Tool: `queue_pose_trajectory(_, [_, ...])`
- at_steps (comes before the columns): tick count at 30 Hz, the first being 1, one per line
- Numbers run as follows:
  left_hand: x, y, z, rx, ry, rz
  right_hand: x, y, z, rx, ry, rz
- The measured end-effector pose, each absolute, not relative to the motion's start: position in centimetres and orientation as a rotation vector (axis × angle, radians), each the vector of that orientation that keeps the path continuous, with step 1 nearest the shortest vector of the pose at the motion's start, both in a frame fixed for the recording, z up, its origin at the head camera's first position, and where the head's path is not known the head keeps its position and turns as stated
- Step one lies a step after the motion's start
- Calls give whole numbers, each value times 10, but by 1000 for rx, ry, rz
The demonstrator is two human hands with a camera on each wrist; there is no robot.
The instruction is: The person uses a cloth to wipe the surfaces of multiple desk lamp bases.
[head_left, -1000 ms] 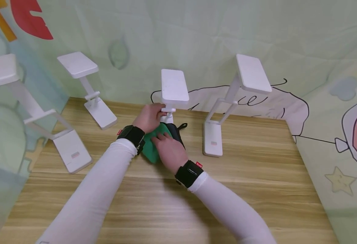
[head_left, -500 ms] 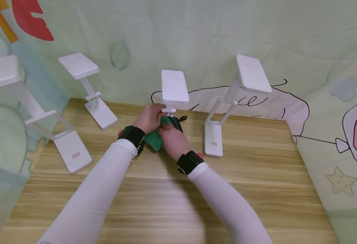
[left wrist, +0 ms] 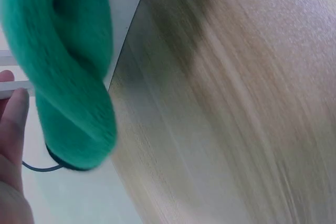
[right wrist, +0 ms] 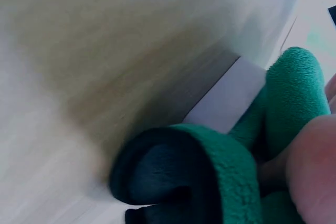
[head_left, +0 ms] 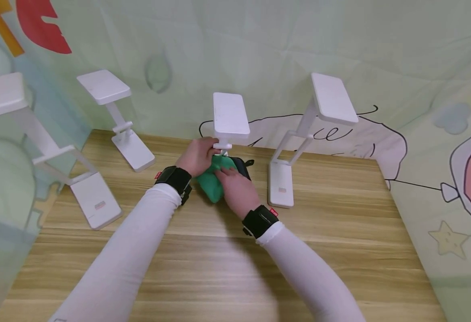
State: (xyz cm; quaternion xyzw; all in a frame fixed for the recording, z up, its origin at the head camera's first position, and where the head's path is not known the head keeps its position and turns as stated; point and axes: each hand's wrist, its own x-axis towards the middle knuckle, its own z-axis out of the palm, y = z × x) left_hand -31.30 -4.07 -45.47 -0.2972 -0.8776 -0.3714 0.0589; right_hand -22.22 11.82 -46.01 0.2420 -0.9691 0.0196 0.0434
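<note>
The white desk lamp (head_left: 230,114) in the middle stands near the back wall. My left hand (head_left: 196,157) pinches its arm just below the lamp head; in the left wrist view the fingers (left wrist: 14,116) lie against a thin white bar. My right hand (head_left: 240,191) holds a fluffy cleaning cloth (head_left: 211,184), green on one face and dark on the other, close over the lamp's base. The right wrist view shows the cloth folded and bunched around the fingers, next to the white base (right wrist: 228,95). Most of that base is hidden in the head view.
Two more white lamps stand at the left, one near (head_left: 96,201) and one farther back (head_left: 132,150). Another lamp (head_left: 281,183) is just right of my right hand. Printed fabric (head_left: 275,53) walls off the back and sides of the wooden table (head_left: 340,214).
My right hand pushed the cloth back toward the wall, then drew it to the right and slightly nearer. My left hand stays on the lamp's arm, and the lamps have kept their places.
</note>
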Motion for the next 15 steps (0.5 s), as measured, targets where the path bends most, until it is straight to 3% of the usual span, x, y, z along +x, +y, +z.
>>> queue_pose_trajectory(15, [-313, -40, -456, -912, -2637, -1098, -175, 111, -445, 830, -3017, -107])
